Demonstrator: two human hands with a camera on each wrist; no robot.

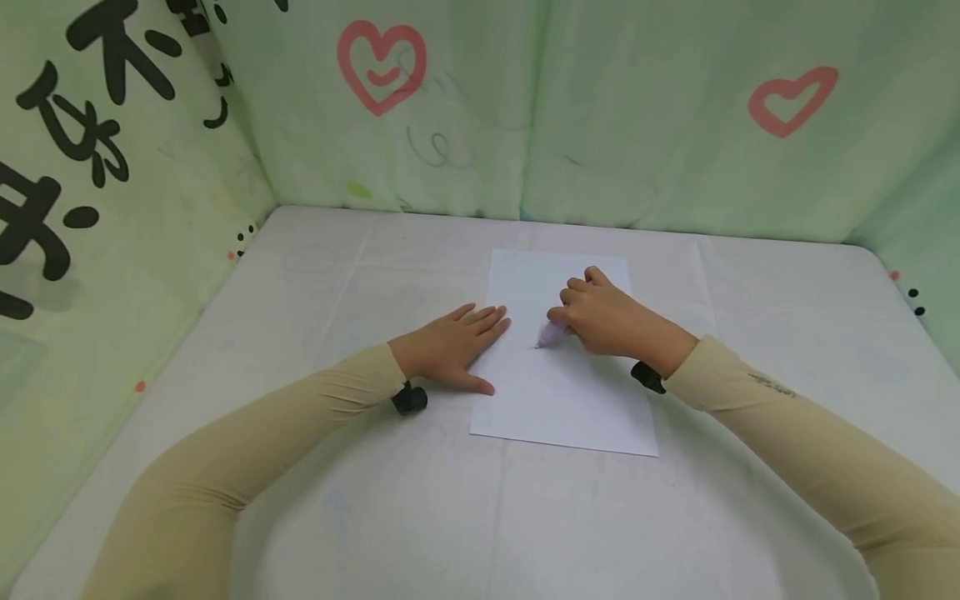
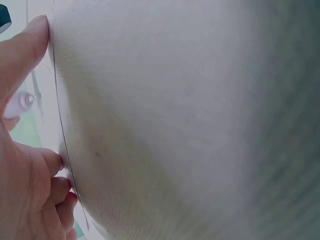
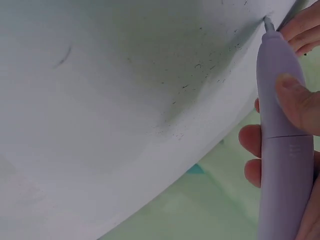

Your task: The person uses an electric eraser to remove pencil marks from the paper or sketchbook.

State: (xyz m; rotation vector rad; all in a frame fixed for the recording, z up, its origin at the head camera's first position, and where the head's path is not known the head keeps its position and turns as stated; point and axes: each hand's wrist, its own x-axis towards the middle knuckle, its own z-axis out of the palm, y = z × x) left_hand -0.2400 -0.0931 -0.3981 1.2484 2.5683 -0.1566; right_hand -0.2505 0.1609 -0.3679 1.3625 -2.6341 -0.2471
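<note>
On the table lies a white sheet of paper [image 1: 570, 408]. My left hand [image 1: 450, 346] rests on its left edge with fingers straight and thumb spread. Over the sheet, my right hand [image 1: 607, 317] grips a lilac electric eraser [image 3: 284, 165], thumb on one side and fingers curled round the other. The eraser's narrow tip meets the paper at a faint dark mark. Dark crumbs [image 3: 195, 66] are scattered near that tip in the right wrist view, and a short grey stroke [image 3: 63, 57] shows farther off. Behind my left hand, part of the eraser [image 2: 20, 104] is visible.
A white cloth covers the table [image 1: 360, 500] around the paper. Pale green curtains [image 1: 637, 150] with red hearts and black lettering stand along the back and sides. Each wrist wears a black camera band [image 1: 410, 398].
</note>
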